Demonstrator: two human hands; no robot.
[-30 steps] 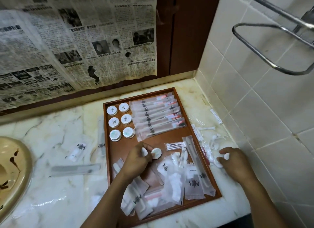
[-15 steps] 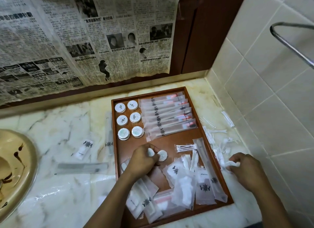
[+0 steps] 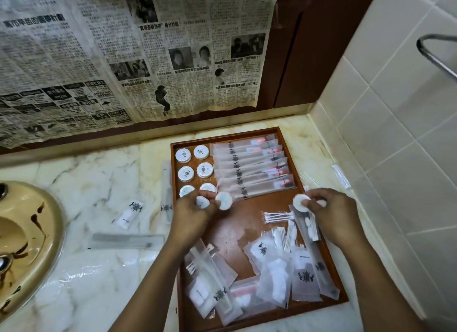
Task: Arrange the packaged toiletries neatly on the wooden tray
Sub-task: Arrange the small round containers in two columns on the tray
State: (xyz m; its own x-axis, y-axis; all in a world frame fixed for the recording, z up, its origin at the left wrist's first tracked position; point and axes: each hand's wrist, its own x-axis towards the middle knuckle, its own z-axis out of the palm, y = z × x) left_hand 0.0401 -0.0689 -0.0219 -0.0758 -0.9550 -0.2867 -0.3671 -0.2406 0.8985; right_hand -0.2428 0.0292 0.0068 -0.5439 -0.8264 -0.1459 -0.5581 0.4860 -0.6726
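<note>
While both hands hover over the middle of the wooden tray (image 3: pixel 237 224), the left hand (image 3: pixel 190 212) pinches two round discs (image 3: pixel 223 201) at its fingertips. The right hand (image 3: pixel 332 214) pinches a single disc (image 3: pixel 299 202). Just beyond the left hand sit six wrapped pucks (image 3: pixel 186 174), flat, white and emblem-printed, in two columns of three. Its fingers partly cover the nearest two. Beyond and between the hands lie long frosted sachets (image 3: pixel 249 168), overlapped like shingles, seven emblems showing. Nearer than the hands, a loose heap of translucent packets (image 3: pixel 272 272) crosses the tray. Cotton swab packets (image 3: pixel 277 216) lie just beside the right hand. Left of the left hand, the veined marble surface (image 3: pixel 99 183) carries a small sachet (image 3: pixel 131 214), a slim sachet (image 3: pixel 166 190) along the tray's rim, and a comb packet (image 3: pixel 126 241).
</note>
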